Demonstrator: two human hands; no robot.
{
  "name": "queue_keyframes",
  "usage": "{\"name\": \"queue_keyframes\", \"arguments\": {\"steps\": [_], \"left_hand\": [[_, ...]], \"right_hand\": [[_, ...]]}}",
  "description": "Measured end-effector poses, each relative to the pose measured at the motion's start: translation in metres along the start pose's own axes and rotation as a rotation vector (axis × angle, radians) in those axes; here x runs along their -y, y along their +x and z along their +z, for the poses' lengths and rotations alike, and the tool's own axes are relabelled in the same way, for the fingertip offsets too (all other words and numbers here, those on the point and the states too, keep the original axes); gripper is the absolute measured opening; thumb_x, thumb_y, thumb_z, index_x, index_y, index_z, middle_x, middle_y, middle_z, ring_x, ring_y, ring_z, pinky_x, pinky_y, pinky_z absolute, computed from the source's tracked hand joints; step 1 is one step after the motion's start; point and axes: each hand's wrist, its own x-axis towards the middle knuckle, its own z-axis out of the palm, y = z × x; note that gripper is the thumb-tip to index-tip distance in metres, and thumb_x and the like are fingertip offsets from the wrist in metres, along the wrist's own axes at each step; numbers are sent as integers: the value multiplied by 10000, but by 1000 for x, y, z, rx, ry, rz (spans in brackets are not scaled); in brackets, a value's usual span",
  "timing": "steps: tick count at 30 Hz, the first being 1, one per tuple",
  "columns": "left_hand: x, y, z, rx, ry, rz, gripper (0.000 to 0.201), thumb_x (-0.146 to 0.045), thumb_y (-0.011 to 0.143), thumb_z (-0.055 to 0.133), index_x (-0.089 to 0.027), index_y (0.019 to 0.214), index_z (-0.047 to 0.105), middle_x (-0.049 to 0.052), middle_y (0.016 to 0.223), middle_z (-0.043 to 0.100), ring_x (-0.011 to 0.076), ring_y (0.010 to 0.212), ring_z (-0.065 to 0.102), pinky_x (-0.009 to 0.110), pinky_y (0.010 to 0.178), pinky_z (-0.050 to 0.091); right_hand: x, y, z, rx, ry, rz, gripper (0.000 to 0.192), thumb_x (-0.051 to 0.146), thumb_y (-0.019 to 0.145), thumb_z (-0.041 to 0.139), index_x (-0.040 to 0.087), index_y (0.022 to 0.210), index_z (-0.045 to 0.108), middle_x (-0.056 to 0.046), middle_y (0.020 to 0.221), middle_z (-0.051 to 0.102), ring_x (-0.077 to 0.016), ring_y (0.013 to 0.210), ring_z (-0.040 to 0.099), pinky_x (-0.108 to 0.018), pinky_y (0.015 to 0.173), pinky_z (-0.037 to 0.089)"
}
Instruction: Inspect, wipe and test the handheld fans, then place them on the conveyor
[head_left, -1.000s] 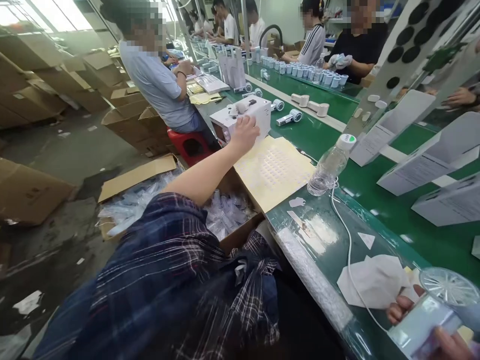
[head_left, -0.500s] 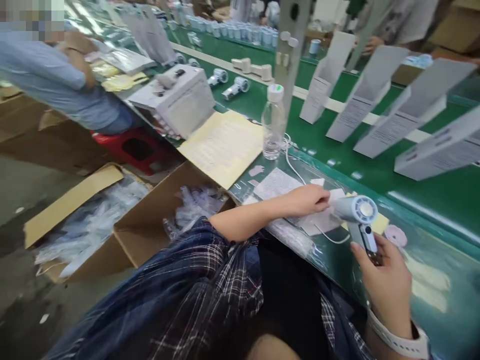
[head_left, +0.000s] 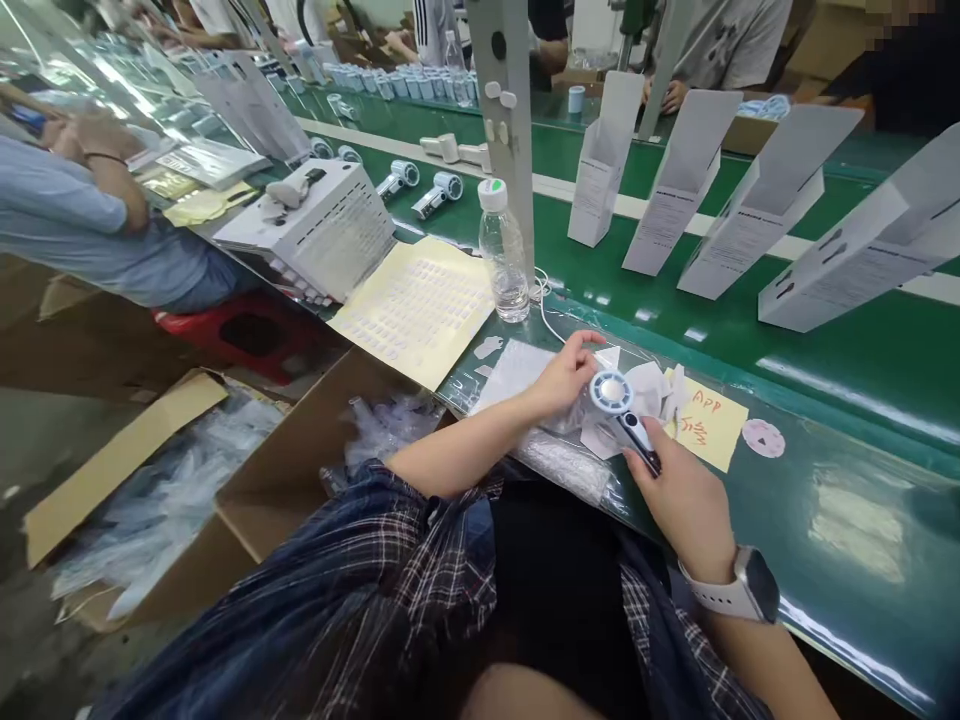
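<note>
Hands meet over a small handheld fan (head_left: 611,392) at the near edge of the green conveyor table (head_left: 825,370): the right hand (head_left: 686,500), with a pale watch (head_left: 739,590) on its wrist, curls its fingers around the fan's dark handle and holds the round white head tilted up, while the left hand (head_left: 559,375) pinches at the side of the head with thumb and forefinger, the other fingers loosely bent. The fan sits just above a litter of clear plastic wrapping (head_left: 525,365) and white paper scraps (head_left: 649,390), beside a yellow note (head_left: 709,428) with red handwriting and a small pink round sticker (head_left: 763,438). Judging by what lies about, this fan looks to be midway through its handling: it is out of any bag and not yet in a box, and whether a sticker or film is being put on or peeled off the head is too small to tell. Much seems left to do, since the open cardboard carton (head_left: 300,470) by the person's knee is full of bagged pieces, the yellow sticker sheet (head_left: 416,305) holds many rows, and upright white cartons (head_left: 757,210) stand open on the belt. A water bottle (head_left: 502,250) stands near the sheet, with a white cable (head_left: 544,300) trailing beside it, and a seated co-worker's arm (head_left: 112,180) rests farther down the line.
</note>
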Motion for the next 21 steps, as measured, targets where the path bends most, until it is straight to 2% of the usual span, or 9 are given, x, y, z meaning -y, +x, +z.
{"name": "queue_keyframes", "arguments": {"steps": [2,4,7,9,12,15,16,19,21], "left_hand": [[-10,-12,4,16,222,161,471,-99,1021,494,-233,1472,507,-24,894,587,159,825,589,289,801,468],[-20,-28,10,158,591,411,431,-130,1063,511,-216,1480,580,29,975,686,199,911,637,326,816,475],[-36,-51,14,330,1022,764,404,-137,1114,481,-192,1487,625,74,1056,763,233,978,677,367,796,490],[-46,-61,13,278,1113,861,441,-114,1131,424,-160,1542,579,72,1053,778,237,987,686,385,797,505],[-67,-67,7,180,941,914,430,-149,1146,397,-141,1559,515,50,981,770,224,926,681,383,813,544],[-91,-70,-5,139,442,953,390,-198,1155,429,-230,1543,452,-14,889,685,153,782,636,308,758,557],[-99,-70,-10,135,267,947,381,-192,1148,457,-263,1522,436,-38,868,641,126,736,608,277,719,541],[-113,-69,-25,65,-28,926,371,-143,1106,533,-306,1428,447,-68,849,550,92,692,533,235,650,478],[-114,-65,-32,-32,-50,949,347,-150,1103,538,-315,1398,464,-74,822,517,96,680,512,232,631,463]], "right_hand": [[8,1,-4,21,-38,-48,528,497,1090,501,198,1425,779,-128,908,793,-243,679,674,-314,581,344],[14,7,-12,33,84,-11,488,520,1040,571,196,1301,825,-127,865,759,-219,632,611,-315,574,301],[14,18,-30,-3,402,176,499,675,926,708,193,1023,795,-110,788,718,-206,605,579,-305,560,338],[12,21,-45,-10,649,309,596,802,882,722,208,920,713,-81,724,690,-197,551,570,-297,499,372],[18,14,-67,179,1064,328,756,933,866,659,206,1068,703,-72,783,739,-203,473,604,-300,380,390],[34,6,-85,337,1173,167,825,760,837,858,236,1443,662,-55,877,801,-192,468,644,-301,405,472],[39,6,-90,278,1076,117,724,648,844,900,246,1410,695,-38,851,797,-184,490,654,-303,454,512],[46,12,-101,-105,701,5,215,445,976,796,244,1041,757,-6,729,724,-178,581,674,-313,592,570],[48,19,-103,-278,649,-88,279,446,986,805,262,1179,723,-3,788,717,-189,620,672,-313,574,554]]}}
